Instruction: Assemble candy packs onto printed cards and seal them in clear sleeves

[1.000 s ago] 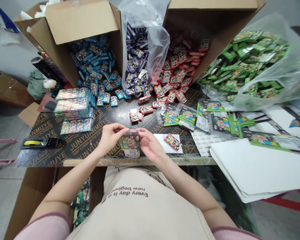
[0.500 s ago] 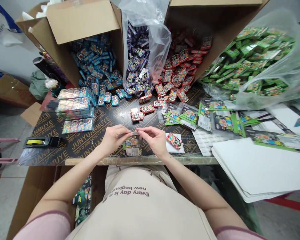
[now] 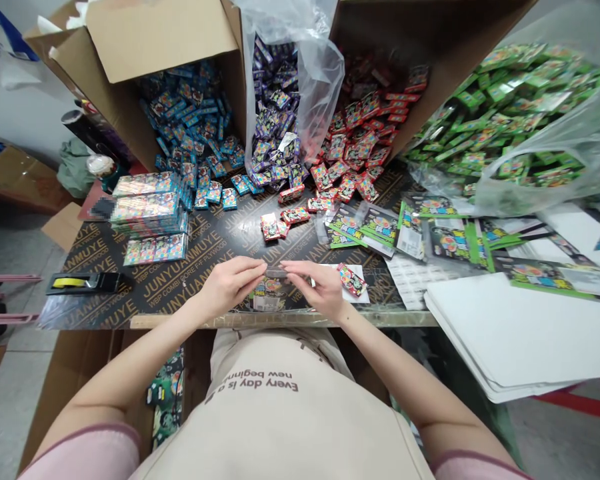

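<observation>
A small printed plastic bag [image 3: 271, 295] with black and green graphics hangs near the table's front edge, its top edge level between my hands. My left hand [image 3: 233, 285] pinches the left end of that top edge between thumb and fingers. At the other end, my right hand [image 3: 321, 288] has thumb and fingertips closed on the edge. Behind the right wrist, a red candy-like box [image 3: 351, 280] lies on a white paper [image 3: 364, 293]. Further back sit a few loose red boxes [image 3: 270, 228].
A tape dispenser [image 3: 84, 283] and stacked wrapped packs [image 3: 155, 248] stand left. Behind are blue boxes [image 3: 185, 120] in a carton, purple boxes [image 3: 275, 127] in a bag, red boxes [image 3: 360, 147] and green boxes [image 3: 520, 120]. Flat printed bags [image 3: 447, 243] and white sheets [image 3: 525, 333] lie right.
My right hand has slid a little to the right along the bag's top edge, so the fingertips are wider apart. The bag's top edge shows more clearly between them.
</observation>
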### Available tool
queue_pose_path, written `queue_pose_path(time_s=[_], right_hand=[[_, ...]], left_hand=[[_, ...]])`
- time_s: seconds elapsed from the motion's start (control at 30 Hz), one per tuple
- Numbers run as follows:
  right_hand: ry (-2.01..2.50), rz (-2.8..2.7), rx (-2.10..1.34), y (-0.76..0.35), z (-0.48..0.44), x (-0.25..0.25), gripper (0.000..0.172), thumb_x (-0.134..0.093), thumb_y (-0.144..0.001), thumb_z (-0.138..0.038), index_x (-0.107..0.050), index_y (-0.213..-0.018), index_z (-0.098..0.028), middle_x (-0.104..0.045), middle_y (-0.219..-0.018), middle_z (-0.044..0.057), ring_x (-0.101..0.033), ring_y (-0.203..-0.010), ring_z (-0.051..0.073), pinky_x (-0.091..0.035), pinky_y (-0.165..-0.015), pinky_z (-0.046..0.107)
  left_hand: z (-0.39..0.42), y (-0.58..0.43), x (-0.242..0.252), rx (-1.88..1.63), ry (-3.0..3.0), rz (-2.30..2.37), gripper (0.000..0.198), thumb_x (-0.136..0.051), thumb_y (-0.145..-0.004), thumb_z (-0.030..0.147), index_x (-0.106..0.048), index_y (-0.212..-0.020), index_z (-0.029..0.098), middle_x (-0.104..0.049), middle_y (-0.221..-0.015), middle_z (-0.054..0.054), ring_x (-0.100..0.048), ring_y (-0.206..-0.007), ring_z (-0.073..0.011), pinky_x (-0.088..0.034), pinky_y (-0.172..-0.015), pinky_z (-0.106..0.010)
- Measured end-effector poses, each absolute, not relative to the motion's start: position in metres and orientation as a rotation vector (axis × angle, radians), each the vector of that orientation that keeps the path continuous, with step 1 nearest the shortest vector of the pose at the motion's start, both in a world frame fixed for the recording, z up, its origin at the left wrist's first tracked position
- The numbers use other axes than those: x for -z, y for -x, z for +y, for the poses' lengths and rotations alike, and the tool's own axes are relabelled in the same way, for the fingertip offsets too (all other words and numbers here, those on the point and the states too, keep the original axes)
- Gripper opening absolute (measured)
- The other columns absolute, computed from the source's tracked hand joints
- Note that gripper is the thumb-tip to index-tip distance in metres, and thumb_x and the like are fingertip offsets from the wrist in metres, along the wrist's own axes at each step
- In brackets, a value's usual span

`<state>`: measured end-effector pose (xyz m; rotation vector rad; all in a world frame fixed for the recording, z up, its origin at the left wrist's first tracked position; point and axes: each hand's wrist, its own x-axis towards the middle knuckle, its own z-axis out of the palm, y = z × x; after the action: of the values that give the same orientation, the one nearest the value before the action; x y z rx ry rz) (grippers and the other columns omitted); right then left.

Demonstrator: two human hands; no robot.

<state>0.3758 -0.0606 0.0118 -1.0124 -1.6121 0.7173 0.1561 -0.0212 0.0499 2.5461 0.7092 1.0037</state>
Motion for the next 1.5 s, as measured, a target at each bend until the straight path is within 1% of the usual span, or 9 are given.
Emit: queue_pose_path(time_s=[0.13, 0.37, 0.57, 0.8, 0.97, 1.07, 1.13, 1.27, 1.5], right_hand=[[0.982, -1.674, -0.641, -0.381, -0.066, -0.009, 0.015, -0.065, -0.082, -0.022, -0.073, -0.094, -0.026, -0.075, -0.099, 0.005, -0.071, -0.096, 0.022, -0.059, -0.082, 0.037], [1.053, -1.516, -0.754, -0.370, -0.064, -0.023, 0.011, -0.063, -0.083, -0.022, -0.074, -0.081, -0.024, -0.076, -0.086, 0.004, -0.072, -0.079, 0.019, -0.059, -0.073, 0.034], [1.092, -1.520, -0.762, -0.379, -0.065, -0.022, 0.012, -0.062, -0.084, -0.025, -0.073, -0.081, -0.023, -0.076, -0.087, 0.005, -0.072, -0.081, 0.019, -0.059, -0.075, 0.034], [0.977, -1.821, -0.572, -0.385, -0.072, 0.000, 0.016, -0.067, -0.082, -0.026, -0.072, -0.096, -0.024, -0.072, -0.108, 0.009, -0.071, -0.093, 0.022, -0.061, -0.078, 0.034], [0.934, -1.753, -0.594, -0.373, -0.062, 0.003, 0.020, -0.058, -0.087, -0.017, -0.068, -0.101, -0.026, -0.070, -0.111, 0.009, -0.068, -0.099, 0.020, -0.058, -0.084, 0.035], [1.022, -1.608, -0.781, -0.361, -0.060, 0.014, 0.045, -0.067, -0.081, -0.024, -0.055, -0.124, -0.028, -0.063, -0.123, 0.010, -0.067, -0.102, 0.021, -0.056, -0.087, 0.037], [1.085, -1.567, -0.951, -0.352, -0.061, 0.030, 0.062, -0.072, -0.075, -0.026, -0.046, -0.132, -0.027, -0.067, -0.111, 0.009, -0.069, -0.089, 0.020, -0.058, -0.077, 0.033], [1.121, -1.486, -1.182, -0.337, -0.050, 0.054, 0.039, -0.063, -0.082, -0.029, -0.053, -0.119, -0.023, -0.068, -0.077, 0.001, -0.067, -0.066, 0.015, -0.054, -0.059, 0.026], [1.261, -1.974, -0.622, -0.310, 0.083, 0.033, 0.053, -0.063, -0.079, -0.043, -0.054, -0.125, -0.019, -0.061, -0.122, 0.015, -0.055, -0.115, 0.030, -0.041, -0.097, 0.046]], left_hand=[[-0.028, -0.152, -0.044, -1.011, -2.582, 0.664, 0.031, -0.051, -0.089, 0.012, -0.064, -0.116, 0.020, -0.071, -0.107, -0.011, -0.066, -0.104, -0.0190, -0.057, -0.087, -0.035], [-0.026, -0.163, -0.063, -0.914, -2.063, 0.991, 0.012, -0.070, -0.079, 0.027, -0.072, -0.078, 0.015, -0.074, -0.069, -0.004, -0.069, -0.058, -0.0136, -0.056, -0.055, -0.020], [-0.034, -0.169, -0.053, -1.083, -2.388, 0.820, 0.009, -0.063, -0.084, 0.023, -0.069, -0.081, 0.016, -0.075, -0.083, -0.008, -0.071, -0.074, -0.0154, -0.058, -0.068, -0.024], [-0.033, -0.155, -0.038, -1.085, -2.681, 0.685, 0.012, -0.057, -0.085, 0.012, -0.065, -0.093, 0.017, -0.073, -0.099, -0.010, -0.069, -0.096, -0.0184, -0.058, -0.083, -0.032], [-0.022, -0.154, -0.038, -1.125, -2.568, 0.754, 0.007, -0.059, -0.086, 0.017, -0.066, -0.083, 0.016, -0.074, -0.092, -0.010, -0.071, -0.081, -0.0157, -0.059, -0.071, -0.027], [-0.018, -0.147, -0.036, -1.201, -2.408, 0.871, 0.011, -0.060, -0.086, 0.019, -0.067, -0.078, 0.017, -0.075, -0.087, -0.009, -0.071, -0.076, -0.0150, -0.058, -0.068, -0.026], [-0.014, -0.136, -0.032, -1.292, -2.238, 1.003, 0.010, -0.063, -0.084, 0.021, -0.068, -0.076, 0.017, -0.075, -0.084, -0.008, -0.072, -0.077, -0.0163, -0.058, -0.071, -0.028], [-0.005, -0.102, -0.018, -1.488, -1.759, 1.386, 0.009, -0.071, -0.076, 0.025, -0.072, -0.076, 0.016, -0.075, -0.082, -0.008, -0.072, -0.079, -0.0188, -0.058, -0.076, -0.032], [-0.025, -0.037, 0.041, -1.321, -1.144, 1.967, 0.036, -0.075, -0.065, 0.038, -0.069, -0.090, 0.012, -0.073, -0.074, -0.008, -0.069, -0.070, -0.0216, -0.056, -0.069, -0.035]])
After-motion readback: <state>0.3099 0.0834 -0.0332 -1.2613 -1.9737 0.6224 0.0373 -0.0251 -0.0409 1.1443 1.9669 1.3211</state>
